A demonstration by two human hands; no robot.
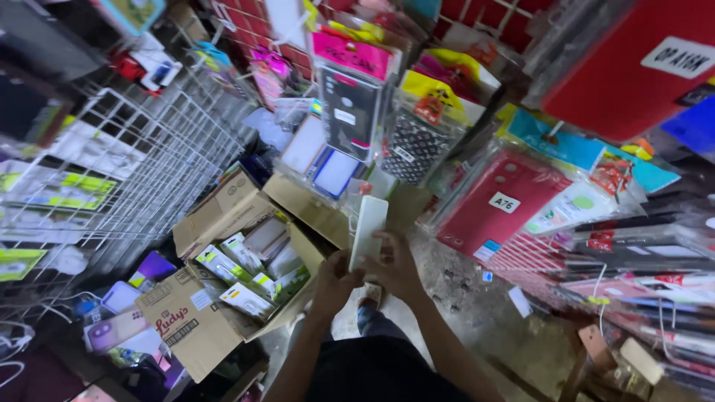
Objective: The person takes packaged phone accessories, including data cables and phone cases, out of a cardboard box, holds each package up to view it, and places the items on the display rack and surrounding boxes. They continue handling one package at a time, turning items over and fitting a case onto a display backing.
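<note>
While both hands hold that long white box [368,231] upright over the floor, keep it level so it can't slip: left hand [333,283] has its fingers wrapped round the lower edge, right hand [395,269] clamps the other side. Open cardboard box [223,286] sits just left, and hanging phone cases [350,97] crowd close ahead.

A smooth, matt white plastic box [368,232] sits in both hands. The open carton [223,216] is plain brown cardboard, dull and creased. Hanging phone cases [500,205] sit in glossy clear plastic sleeves. The wire rack [141,160] is white-coated metal. The floor [477,313] looks like rough, speckled concrete.
</note>
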